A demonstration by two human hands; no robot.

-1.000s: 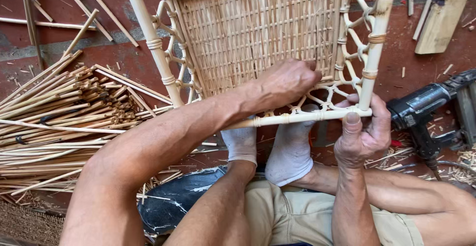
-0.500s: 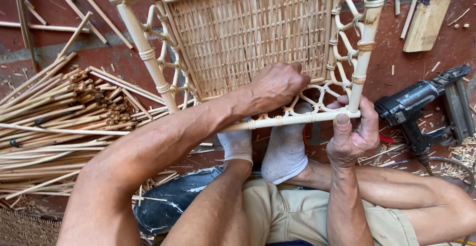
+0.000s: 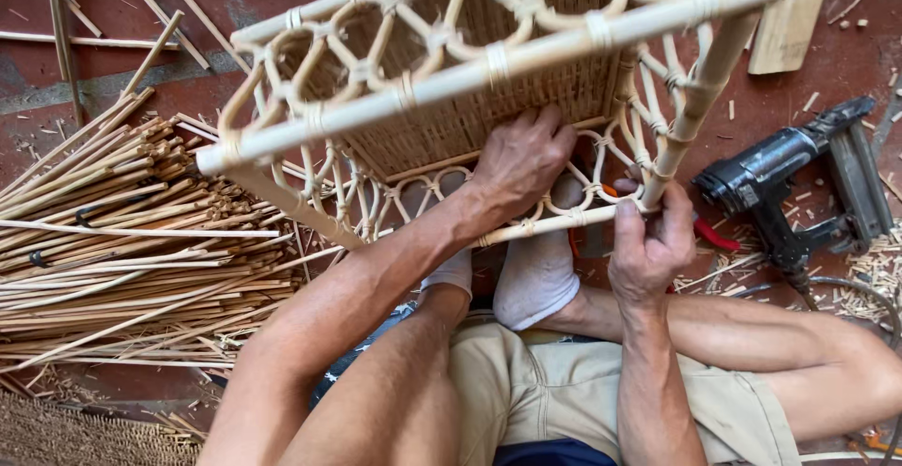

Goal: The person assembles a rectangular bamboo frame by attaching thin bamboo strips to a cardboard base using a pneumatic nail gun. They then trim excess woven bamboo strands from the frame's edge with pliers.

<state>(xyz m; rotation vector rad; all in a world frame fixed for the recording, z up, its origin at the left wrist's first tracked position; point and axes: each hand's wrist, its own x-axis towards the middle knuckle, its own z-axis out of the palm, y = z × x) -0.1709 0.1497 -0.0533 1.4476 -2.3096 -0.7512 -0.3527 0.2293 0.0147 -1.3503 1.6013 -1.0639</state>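
Rattan frame [image 3: 489, 71], a box-shaped piece with woven panels and looped lattice borders, now stands tipped toward me, its upper rail swung forward and low across the view; half a second ago I saw the woven panel almost face-on and upright. I judge the piece is being rotated to bring another side of the lattice to the hands.

Left hand [image 3: 521, 161] lies against the frame's lower woven panel, fingers spread and curled over the bottom lattice loops, pressing rather than closing round a rail. Right hand [image 3: 648, 245] is closed on the frame's lower right corner, thumb and fingers pinching the joint where the bottom rail meets the upright post. Both hands have kept roughly their earlier holds while the frame turned.

Below the frame, two feet in white socks [image 3: 536, 273] brace its bottom rail. A red-handled tool [image 3: 709, 233] shows just right of that corner, partly hidden by the right hand; I cannot tell its kind.

Left of the frame lies a bundle of rattan sticks [image 3: 122, 231] on the red floor. Right of the frame, well apart, rests a black pneumatic nail gun [image 3: 799, 175] amid shavings. Above the frame's right end, a wooden board [image 3: 789, 15] lies flat.
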